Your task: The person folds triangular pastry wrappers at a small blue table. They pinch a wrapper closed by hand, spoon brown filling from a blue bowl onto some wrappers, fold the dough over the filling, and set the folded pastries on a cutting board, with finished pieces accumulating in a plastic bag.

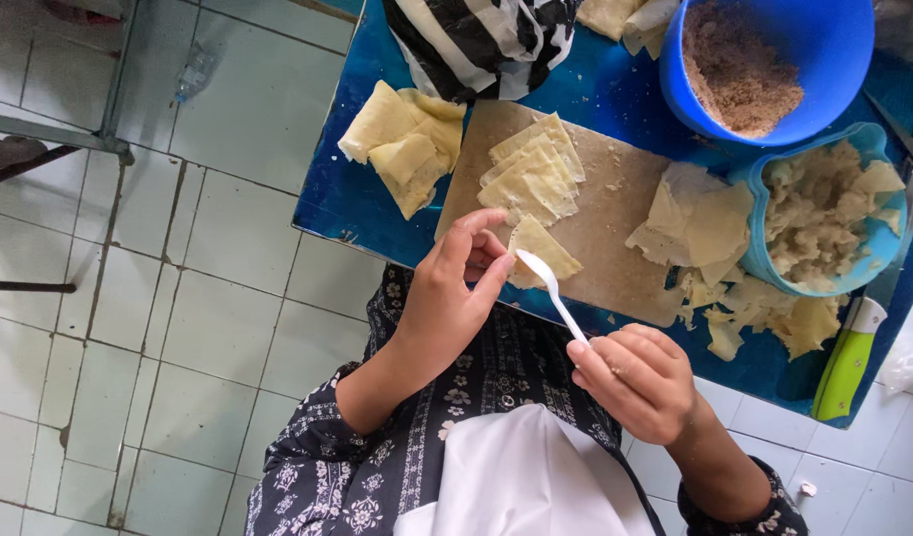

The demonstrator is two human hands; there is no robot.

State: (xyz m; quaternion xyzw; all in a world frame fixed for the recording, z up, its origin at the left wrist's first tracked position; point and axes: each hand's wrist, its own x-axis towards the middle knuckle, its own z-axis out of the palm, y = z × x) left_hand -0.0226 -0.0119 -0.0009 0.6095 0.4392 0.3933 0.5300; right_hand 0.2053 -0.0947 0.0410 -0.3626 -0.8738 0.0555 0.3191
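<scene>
My left hand (pixel 447 298) pinches a pale folded dough wrapper (pixel 544 250) at the near edge of a brown cutting board (pixel 615 199). In my right hand (pixel 640 382) is a white plastic spoon (pixel 554 295), held by its handle; its bowl touches the wrapper beside my left fingers. A small stack of square wrappers (pixel 536 169) lies further up the board. More loose wrappers (pixel 705 223) are heaped at the board's right edge.
The board lies on a blue table (pixel 342 203). A blue bowl of brown crumbs (pixel 774 60), a light blue container of pale filling (pixel 824 213), a wrapper pile (pixel 407 139), a striped plastic bag (pixel 486 35) and a green-handled knife (pixel 848 362) surround it. Tiled floor lies left.
</scene>
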